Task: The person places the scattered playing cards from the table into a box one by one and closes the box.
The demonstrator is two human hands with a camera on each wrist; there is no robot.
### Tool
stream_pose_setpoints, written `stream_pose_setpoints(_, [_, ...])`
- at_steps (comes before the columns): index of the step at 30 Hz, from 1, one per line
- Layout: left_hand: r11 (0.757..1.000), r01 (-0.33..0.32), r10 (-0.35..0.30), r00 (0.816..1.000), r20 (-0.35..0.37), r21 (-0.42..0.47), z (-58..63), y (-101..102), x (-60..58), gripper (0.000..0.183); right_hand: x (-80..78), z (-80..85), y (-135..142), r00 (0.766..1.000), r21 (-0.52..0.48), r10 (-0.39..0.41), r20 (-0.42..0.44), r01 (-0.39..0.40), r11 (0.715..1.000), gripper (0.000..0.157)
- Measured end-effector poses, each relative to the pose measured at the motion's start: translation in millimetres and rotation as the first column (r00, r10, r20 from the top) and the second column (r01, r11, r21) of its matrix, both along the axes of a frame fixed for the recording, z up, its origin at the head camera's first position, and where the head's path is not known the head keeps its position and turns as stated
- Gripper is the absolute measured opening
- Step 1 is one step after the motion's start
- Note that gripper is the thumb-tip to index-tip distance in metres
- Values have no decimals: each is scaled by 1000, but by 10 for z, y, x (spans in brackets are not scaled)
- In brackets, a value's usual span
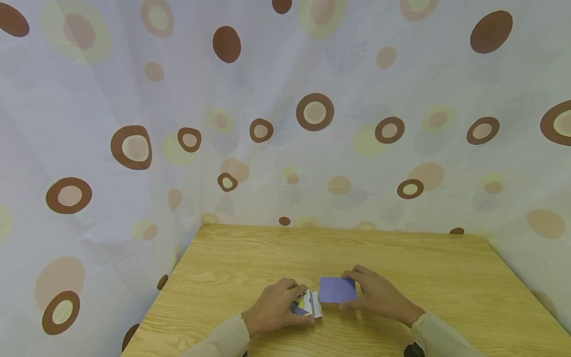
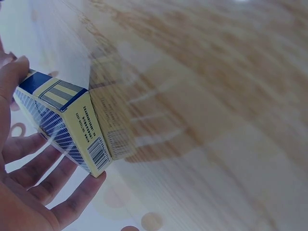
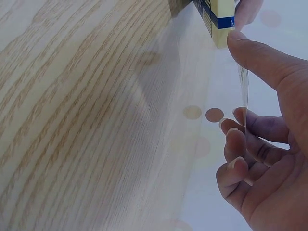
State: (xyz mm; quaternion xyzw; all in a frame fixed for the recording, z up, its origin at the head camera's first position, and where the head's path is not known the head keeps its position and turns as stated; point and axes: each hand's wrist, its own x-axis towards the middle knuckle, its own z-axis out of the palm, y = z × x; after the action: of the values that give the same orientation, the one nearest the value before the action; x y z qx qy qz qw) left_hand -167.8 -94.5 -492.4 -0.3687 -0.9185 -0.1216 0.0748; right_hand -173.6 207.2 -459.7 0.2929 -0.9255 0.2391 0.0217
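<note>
My left hand [image 1: 278, 302] grips a playing card box [image 1: 314, 303] between thumb and fingers, its white end flap folded open toward the right. In the left wrist view the box [image 2: 72, 118] shows blue and cream printing, with a barcode on one narrow side. Just right of the open end, my right hand [image 1: 379, 295] pinches a playing card [image 1: 337, 290] by its edges, its blue-purple patterned back facing up. Seen from the right wrist, the card [image 3: 244, 91] is edge-on and very thin, thumb on one edge and fingertips near the other.
Both hands are over the near part of a wood-grain table [image 1: 267, 253]. A white curtain [image 1: 276, 79] with brown and beige dots hangs behind the table and along its sides.
</note>
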Motion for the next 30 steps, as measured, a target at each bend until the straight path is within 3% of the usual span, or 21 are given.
stream_pose_setpoints(16, [1000, 5, -5, 1000, -4, 5, -5, -9, 2, 81, 16, 34, -34, 1000, -26, 10, 3, -10, 1000, 76])
stream_pose_setpoints(30, [1000, -8, 8, 1000, -9, 0, -23, -7, -11, 80, 23, -59, -130, 999, -21, 5, 38, -5, 1000, 71])
